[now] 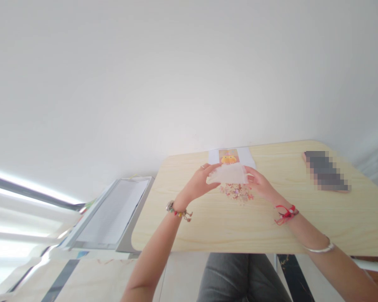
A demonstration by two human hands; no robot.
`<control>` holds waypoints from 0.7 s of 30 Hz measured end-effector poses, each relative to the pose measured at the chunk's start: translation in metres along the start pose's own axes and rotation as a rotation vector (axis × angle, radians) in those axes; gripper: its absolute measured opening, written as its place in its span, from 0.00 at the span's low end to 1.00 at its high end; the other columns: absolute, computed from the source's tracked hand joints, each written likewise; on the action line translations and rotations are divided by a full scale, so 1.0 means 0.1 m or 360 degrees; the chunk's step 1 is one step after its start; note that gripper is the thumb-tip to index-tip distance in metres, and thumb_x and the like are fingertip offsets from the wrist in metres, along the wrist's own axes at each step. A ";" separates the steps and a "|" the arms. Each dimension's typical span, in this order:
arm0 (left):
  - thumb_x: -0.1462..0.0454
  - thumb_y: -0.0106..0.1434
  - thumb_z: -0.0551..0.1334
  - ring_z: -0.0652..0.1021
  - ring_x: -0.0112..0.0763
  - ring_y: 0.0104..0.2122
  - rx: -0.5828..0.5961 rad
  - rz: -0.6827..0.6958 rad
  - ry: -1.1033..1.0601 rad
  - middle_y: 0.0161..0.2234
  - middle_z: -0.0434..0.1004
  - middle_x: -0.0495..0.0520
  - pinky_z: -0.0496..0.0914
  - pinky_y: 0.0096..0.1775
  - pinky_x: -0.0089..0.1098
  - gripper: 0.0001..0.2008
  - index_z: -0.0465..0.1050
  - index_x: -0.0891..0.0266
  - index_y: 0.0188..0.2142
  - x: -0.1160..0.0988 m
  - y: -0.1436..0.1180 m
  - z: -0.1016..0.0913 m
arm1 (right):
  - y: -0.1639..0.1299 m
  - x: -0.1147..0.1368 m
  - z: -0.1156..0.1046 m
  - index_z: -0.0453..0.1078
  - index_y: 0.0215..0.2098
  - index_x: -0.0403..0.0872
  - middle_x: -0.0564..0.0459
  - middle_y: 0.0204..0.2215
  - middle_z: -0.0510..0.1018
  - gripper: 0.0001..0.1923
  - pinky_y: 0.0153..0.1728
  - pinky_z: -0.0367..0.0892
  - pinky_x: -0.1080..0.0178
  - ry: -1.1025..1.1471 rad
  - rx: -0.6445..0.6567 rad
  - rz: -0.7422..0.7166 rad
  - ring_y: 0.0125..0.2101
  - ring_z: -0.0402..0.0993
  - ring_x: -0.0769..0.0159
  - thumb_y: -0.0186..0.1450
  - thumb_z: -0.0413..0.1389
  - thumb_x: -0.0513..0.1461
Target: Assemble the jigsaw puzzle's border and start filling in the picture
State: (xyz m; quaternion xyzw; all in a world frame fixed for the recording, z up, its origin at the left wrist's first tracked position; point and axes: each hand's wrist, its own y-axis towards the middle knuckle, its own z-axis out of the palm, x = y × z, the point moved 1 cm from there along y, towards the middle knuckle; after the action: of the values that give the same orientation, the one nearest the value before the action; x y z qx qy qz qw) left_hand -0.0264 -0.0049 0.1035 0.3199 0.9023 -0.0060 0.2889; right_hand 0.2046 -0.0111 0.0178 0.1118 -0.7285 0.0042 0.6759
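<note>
Forearms first, both mine, reaching in over the pale wooden table (pixel 176 230), beaded bracelet (pixel 180 213) on one wrist, red cord bracelet (pixel 286 213) on the other. And there's the white translucent sheet (pixel 228 174), right between my hands! My left hand (pixel 197 184) has it gripped, thumb and fingers around its left end. My right hand (pixel 261 183) bends its fingers at the right edge; whether they're pinching, I can't tell. Pink confetti-like bits (pixel 237 193) lie scattered just nearer me, while a printed paper (pixel 246 157) lies behind, against the wall (pixel 189 84).
</note>
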 end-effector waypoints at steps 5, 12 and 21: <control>0.63 0.62 0.57 0.72 0.38 0.49 0.0338 -0.0284 -0.1219 0.52 0.69 0.58 0.70 0.45 0.37 0.21 0.60 0.58 0.56 0.02 -0.10 0.52 | -0.04 0.09 -0.01 0.65 0.44 0.51 0.51 0.35 0.74 0.23 0.30 0.65 0.61 0.0031 -0.0088 -0.0009 0.32 0.69 0.62 0.52 0.59 0.48; 0.59 0.61 0.59 0.72 0.34 0.48 0.0176 -0.0318 -0.1328 0.51 0.70 0.56 0.68 0.47 0.36 0.19 0.65 0.57 0.52 -0.06 -0.07 0.64 | -0.07 0.29 -0.13 0.62 0.22 0.48 0.58 0.17 0.63 0.14 0.23 0.57 0.65 -0.0132 -0.0125 0.0007 0.20 0.59 0.70 0.56 0.55 0.48; 0.57 0.55 0.63 0.72 0.29 0.31 -0.0334 -0.0350 -0.1078 0.28 0.72 0.50 0.67 0.34 0.29 0.11 0.70 0.63 0.30 -0.03 0.12 0.63 | -0.03 0.51 -0.13 0.59 0.18 0.48 0.61 0.13 0.58 0.13 0.21 0.50 0.65 -0.0106 0.0087 0.0155 0.17 0.53 0.73 0.54 0.55 0.44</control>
State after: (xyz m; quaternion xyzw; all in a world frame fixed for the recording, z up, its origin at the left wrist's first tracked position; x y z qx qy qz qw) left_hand 0.0150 -0.0095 0.0549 0.1696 0.7802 -0.0501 0.6001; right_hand 0.2148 -0.0203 0.0692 0.0945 -0.7547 0.0533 0.6470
